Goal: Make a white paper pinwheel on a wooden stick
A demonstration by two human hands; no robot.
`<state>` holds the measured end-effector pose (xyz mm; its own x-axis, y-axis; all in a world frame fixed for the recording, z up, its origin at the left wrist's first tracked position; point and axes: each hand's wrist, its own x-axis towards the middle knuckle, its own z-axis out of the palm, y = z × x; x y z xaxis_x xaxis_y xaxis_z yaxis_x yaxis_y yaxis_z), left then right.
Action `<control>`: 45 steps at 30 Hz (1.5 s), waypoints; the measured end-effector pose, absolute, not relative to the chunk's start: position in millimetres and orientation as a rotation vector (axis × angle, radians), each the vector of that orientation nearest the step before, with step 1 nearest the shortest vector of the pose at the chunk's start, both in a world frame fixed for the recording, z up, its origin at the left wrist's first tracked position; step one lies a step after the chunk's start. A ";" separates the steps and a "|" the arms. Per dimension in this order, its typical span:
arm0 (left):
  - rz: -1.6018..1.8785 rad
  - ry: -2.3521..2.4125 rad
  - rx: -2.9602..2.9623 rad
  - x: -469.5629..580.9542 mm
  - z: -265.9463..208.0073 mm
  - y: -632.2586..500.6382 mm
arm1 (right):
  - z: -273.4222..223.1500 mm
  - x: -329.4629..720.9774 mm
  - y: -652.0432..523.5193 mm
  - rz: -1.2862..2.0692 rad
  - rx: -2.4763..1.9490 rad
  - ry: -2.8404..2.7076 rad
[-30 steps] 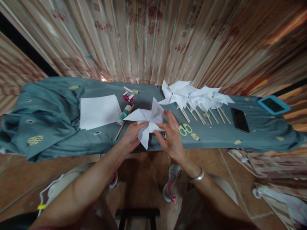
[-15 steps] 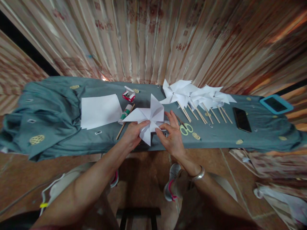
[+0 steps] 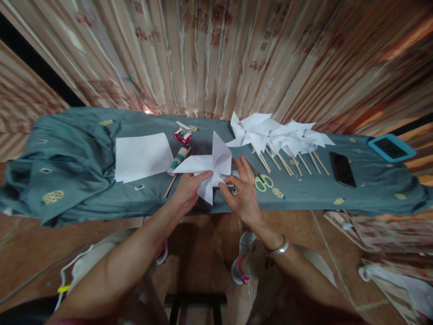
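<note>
A white paper pinwheel (image 3: pixel 220 159) without a stick is held up between my hands over the front of the table. My left hand (image 3: pixel 187 188) grips it from the left, thumb pressed near its middle and fingers hidden beneath. On the other side, my right hand (image 3: pixel 242 189) pinches the lower right blade between thumb and index finger, its other fingers raised. Just left of the pinwheel lie a glue stick (image 3: pixel 179 160) and a wooden stick (image 3: pixel 172 185). Scissors (image 3: pixel 263 182) with pale green handles rest right beside my right hand.
Finished pinwheels (image 3: pixel 253 128) on sticks lie in a row at the back right. A paper stack (image 3: pixel 144 158) is on the left, with an open red box (image 3: pixel 182 133) of small metal pieces behind. A phone (image 3: pixel 342 169) and a blue-framed device (image 3: pixel 391 148) are far right on the cloth-covered table (image 3: pixel 84 180).
Both hands keep their hold on the pinwheel with hardly any movement. The whole view has shifted very slightly.
</note>
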<state>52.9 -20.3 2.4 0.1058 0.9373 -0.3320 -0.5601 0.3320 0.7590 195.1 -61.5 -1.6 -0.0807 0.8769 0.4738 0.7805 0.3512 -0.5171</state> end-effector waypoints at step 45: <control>1.726 0.994 0.243 -78.7 61.7 14.8 | -12.9 128.0 40.4 0.430 -1.691 -1.955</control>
<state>-78.7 14.8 61.7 -0.4013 0.8652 -0.3006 -0.6943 -0.0733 0.7160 128.0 40.4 -12.9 -0.0896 0.9807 0.1738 0.8174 0.1721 -0.5498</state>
